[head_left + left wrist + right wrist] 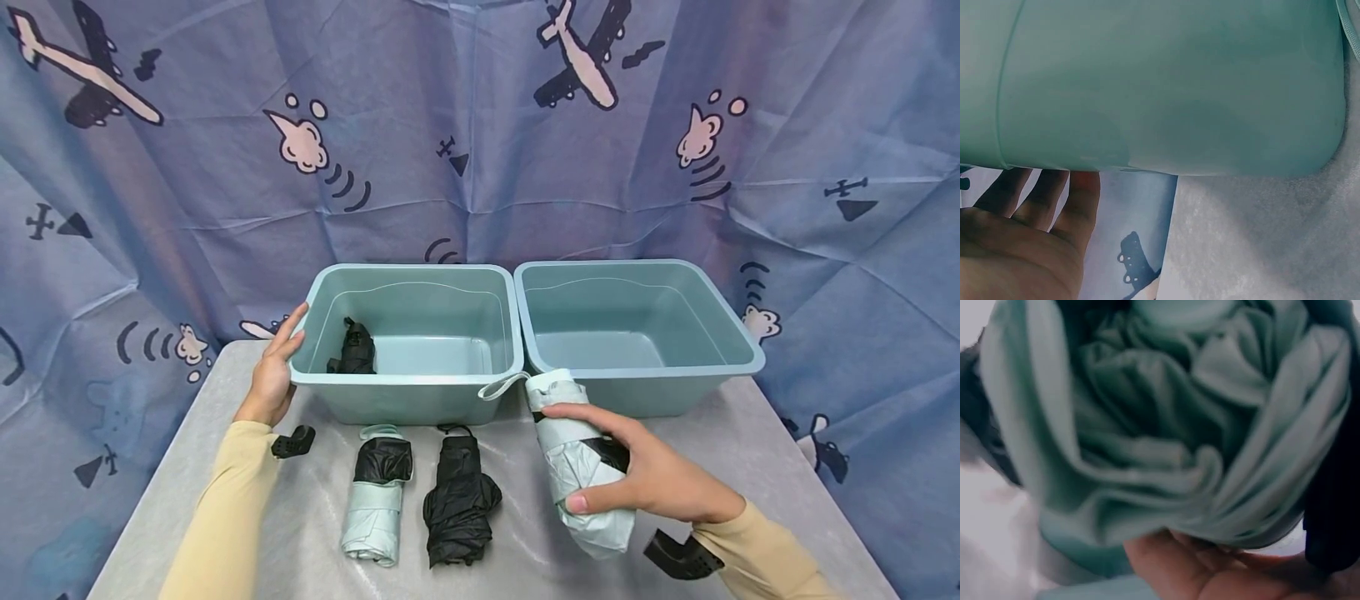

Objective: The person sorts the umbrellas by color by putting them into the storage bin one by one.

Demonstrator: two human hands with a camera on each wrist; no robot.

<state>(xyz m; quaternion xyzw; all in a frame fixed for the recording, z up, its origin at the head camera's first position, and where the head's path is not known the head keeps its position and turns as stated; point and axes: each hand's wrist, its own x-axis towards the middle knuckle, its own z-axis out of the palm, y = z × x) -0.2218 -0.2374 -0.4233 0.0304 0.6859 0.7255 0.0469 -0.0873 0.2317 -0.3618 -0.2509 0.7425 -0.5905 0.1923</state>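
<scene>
My right hand (637, 475) grips a folded mint-green umbrella (577, 467) lying on the table in front of the right bin (637, 275); its folds (1172, 425) fill the right wrist view, with my palm under them. My left hand (276, 367) rests with straight fingers against the outer left wall of the left bin (408, 392), whose wall (1160, 81) fills the left wrist view. A black folded umbrella (352, 348) lies inside the left bin. On the table lie a mint-and-black umbrella (377, 496) and a black umbrella (459, 500).
Both teal bins stand side by side at the back of a grey table (300, 533). A blue curtain with airplane prints (480, 125) hangs behind. Black wrist-camera mounts (294, 442) show near each forearm.
</scene>
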